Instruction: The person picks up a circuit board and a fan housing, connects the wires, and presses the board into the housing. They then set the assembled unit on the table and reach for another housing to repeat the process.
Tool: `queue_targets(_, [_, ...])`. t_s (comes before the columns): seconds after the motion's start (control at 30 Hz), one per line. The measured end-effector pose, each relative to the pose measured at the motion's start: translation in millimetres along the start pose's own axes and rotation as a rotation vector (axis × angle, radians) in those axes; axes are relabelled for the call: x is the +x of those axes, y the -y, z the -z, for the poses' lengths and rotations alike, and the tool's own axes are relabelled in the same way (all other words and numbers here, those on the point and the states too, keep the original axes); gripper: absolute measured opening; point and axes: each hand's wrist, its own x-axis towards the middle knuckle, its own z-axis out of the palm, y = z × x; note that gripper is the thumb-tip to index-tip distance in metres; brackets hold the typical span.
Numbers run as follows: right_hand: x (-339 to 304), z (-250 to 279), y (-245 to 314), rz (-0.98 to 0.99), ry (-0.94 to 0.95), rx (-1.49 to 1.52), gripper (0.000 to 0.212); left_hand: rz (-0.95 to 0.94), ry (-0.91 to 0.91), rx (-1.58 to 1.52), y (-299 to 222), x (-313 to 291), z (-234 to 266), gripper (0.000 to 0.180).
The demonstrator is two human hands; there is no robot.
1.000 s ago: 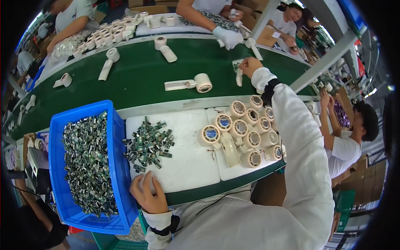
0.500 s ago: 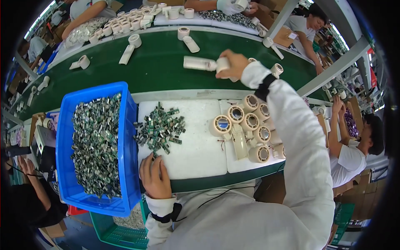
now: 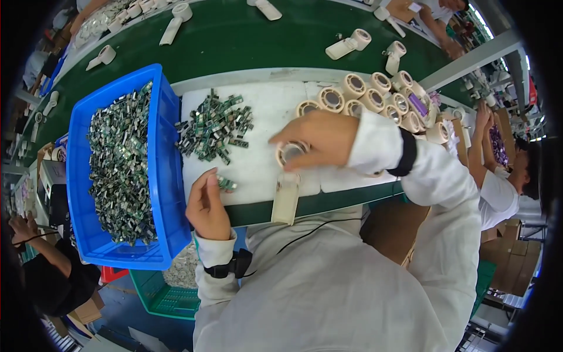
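My right hand (image 3: 322, 139) is over the white foam work surface, closed around the round head of a cream handheld-fan housing (image 3: 287, 196). The housing's flat handle points toward me, past the table's front edge. At the front left of the foam, my left hand (image 3: 209, 210) has its fingers drawn together at a small green circuit board (image 3: 226, 184), which sticks out beside the fingertips. Beyond that hand lies a loose pile of similar circuit boards (image 3: 214, 126). Several round cream housings (image 3: 375, 100) stand in a cluster behind my right hand.
A blue bin (image 3: 153, 176) full of circuit boards stands at the left. Across the back runs a green conveyor belt (image 3: 246, 44) with scattered housings (image 3: 349, 46). A green crate (image 3: 167, 305) sits below the bin. A grey metal post (image 3: 469, 61) slants at the right. Other people work around.
My right hand has come back from the belt to the foam, now with a housing in front of me. My left hand has lifted and closed at a circuit board. The view has tilted down.
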Motion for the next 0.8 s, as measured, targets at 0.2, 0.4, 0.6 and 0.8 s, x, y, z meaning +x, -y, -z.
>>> queue_targets(0.2, [2.3, -50.4, 9.5, -0.072, -0.49, -0.154, 0.037, 0.325, 0.223, -0.405, -6.0, -16.5, -2.4, 0.024])
queue_targets(0.4, [-16.7, -73.6, 35.9, -0.136, -0.648, -0.406, 0.031, 0.277, 0.446, -0.321, 0.9, -26.0, 1.1, 0.028])
queue_targets(0.6, [-18.2, -104.2, 36.4, -0.256, -0.515, -0.102, 0.023, 0.165, 0.637, -0.372, -1.3, -21.3, -0.2, 0.03])
queue_targets(0.8, [-9.7, -115.5, 15.6, -0.12, -0.617, -0.028, 0.018, 0.203, 0.674, -0.345, -2.1, -20.4, 0.3, 0.03])
